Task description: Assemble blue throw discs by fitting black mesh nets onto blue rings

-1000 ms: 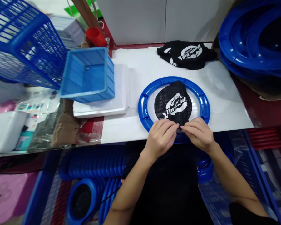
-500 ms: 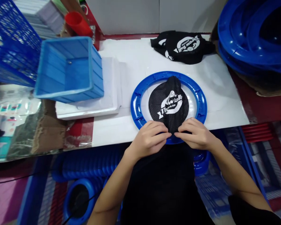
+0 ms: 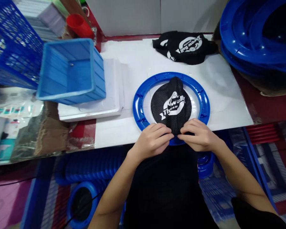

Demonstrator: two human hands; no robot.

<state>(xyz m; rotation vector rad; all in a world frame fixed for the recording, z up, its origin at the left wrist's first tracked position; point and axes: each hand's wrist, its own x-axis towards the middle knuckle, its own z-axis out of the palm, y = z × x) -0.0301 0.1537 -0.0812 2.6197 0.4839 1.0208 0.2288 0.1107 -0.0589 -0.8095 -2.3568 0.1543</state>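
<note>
A blue plastic ring [image 3: 138, 106] lies on the white tabletop in front of me. Inside it rests a black mesh cloth [image 3: 160, 97] with a white printed logo, folded along its middle and reaching over the ring at top and bottom. My left hand [image 3: 154, 139] pinches the cloth's near edge at the ring's front side. Close beside it, my right hand [image 3: 198, 135] pinches the same edge from the right. The fingertips of both hands nearly meet there and hide part of the ring.
More black printed cloths [image 3: 189, 47] lie at the back of the table. Large blue rings [image 3: 233, 41] are stacked at right. A light blue bin [image 3: 98, 76] stands on white foam [image 3: 114, 103] at left, near a red cup [image 3: 78, 25] and a blue crate [image 3: 11, 47].
The view has shifted very slightly. Both hands keep their pinch on the cloth's near edge, and the ring stays in place.
</note>
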